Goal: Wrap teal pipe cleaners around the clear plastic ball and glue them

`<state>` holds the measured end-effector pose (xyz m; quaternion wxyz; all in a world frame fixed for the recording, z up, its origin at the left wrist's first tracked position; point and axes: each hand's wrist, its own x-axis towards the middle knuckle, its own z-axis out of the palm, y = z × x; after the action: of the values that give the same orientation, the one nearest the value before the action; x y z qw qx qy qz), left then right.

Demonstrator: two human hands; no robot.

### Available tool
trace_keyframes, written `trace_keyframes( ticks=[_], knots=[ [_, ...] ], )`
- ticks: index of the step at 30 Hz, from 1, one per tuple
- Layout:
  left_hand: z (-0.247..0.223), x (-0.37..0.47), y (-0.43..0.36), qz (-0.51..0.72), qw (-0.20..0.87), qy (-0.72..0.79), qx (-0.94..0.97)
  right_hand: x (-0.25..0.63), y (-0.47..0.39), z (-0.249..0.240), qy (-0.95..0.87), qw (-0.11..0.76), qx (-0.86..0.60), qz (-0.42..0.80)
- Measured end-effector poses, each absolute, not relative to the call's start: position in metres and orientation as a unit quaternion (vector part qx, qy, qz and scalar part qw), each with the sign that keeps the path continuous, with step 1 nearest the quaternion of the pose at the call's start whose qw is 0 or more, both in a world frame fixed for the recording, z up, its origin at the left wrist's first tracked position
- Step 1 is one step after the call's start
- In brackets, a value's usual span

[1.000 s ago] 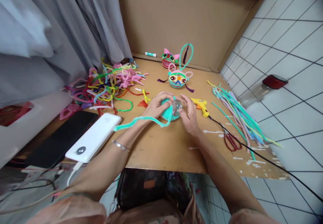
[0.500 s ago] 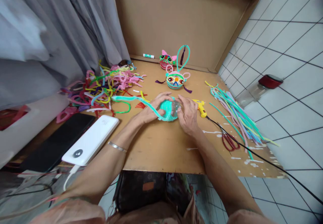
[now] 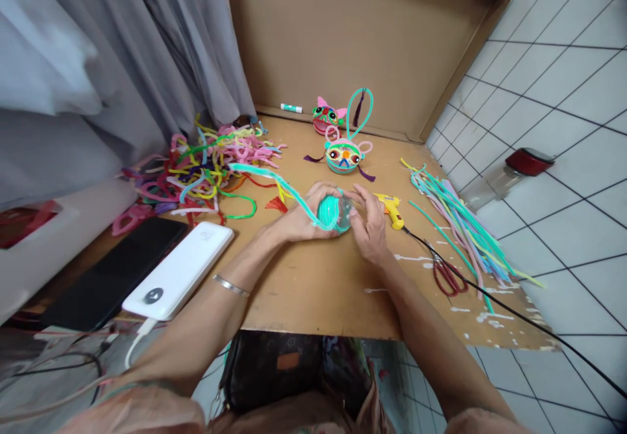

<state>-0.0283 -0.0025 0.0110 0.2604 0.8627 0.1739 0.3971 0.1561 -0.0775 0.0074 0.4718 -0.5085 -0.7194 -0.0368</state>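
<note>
Between my hands is a clear ball [image 3: 345, 213] partly wound with turquoise pipe cleaner [image 3: 327, 212]. My left hand [image 3: 308, 215] is closed round its wound left side. The fingers of my right hand [image 3: 368, 225] press on the bare clear side. A loose turquoise strand [image 3: 274, 178] runs from the ball up and left over the table. Behind the ball stands a finished animal-face ornament [image 3: 345, 157] with a looped handle and purple tassels. A second, red and green one with pink ears [image 3: 327, 117] sits further back.
At left lies a heap of coloured pipe cleaners [image 3: 215, 166], with a white power bank [image 3: 179, 269] and a black phone [image 3: 115, 271] nearer. To the right are a yellow glue gun [image 3: 392, 209], red-handled scissors [image 3: 448, 279], a pipe-cleaner bundle [image 3: 460, 225] and a glass jar [image 3: 509, 173].
The ball has turned in my hands, and its turquoise winding faces me differently. The loose strand's free end has shifted up and to the right. My left hand now wraps lower round the ball.
</note>
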Motion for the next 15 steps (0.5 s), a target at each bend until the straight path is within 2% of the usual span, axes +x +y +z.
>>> trace_keyframes(
  ticks=[6,15],
  knots=[
    [0.01,-0.027,-0.003,0.405,0.257,0.159,0.863,0.154,-0.08,0.011,-0.729,0.462,-0.5,-0.065],
    [0.01,-0.028,-0.002,0.389,0.267,0.183,0.862,0.149,-0.08,0.02,-0.744,0.385,-0.539,-0.093]
  ],
)
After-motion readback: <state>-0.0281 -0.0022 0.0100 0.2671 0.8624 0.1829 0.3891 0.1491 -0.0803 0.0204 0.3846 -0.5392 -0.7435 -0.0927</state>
